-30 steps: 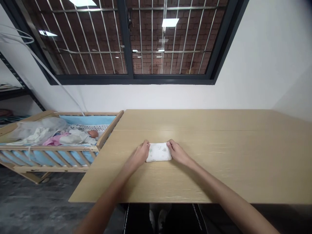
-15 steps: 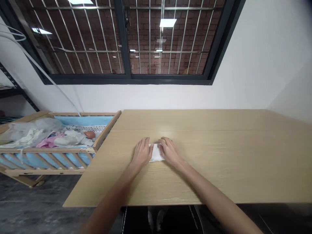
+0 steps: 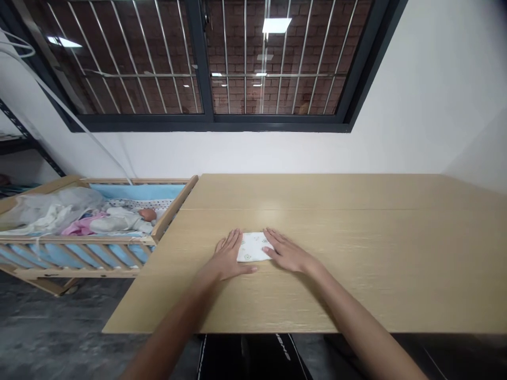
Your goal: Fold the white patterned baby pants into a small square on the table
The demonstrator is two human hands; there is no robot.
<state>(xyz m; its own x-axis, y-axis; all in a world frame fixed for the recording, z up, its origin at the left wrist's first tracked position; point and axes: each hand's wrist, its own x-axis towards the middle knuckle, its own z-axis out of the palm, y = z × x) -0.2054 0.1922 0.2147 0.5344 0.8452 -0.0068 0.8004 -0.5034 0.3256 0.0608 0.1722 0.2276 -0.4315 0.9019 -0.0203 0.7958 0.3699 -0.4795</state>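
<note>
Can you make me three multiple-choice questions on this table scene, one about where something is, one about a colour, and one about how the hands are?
1. Where does the folded cloth lie?
A. In the crib
B. On the wooden table, between the two hands
C. On the floor

2. What colour is the folded cloth?
A. White with small green marks
B. Plain red
C. Black

3. How do the left hand and the right hand stand?
A. Both clenched in fists in the air
B. One holds a cup
C. Both open, lying flat at the sides of the cloth

Answers:
1 B, the cloth rests on the tabletop with a hand at each side, while the crib stands off the table's left end.
2 A, its top is white with small green prints.
3 C, the fingers are spread flat and grip nothing.
</note>
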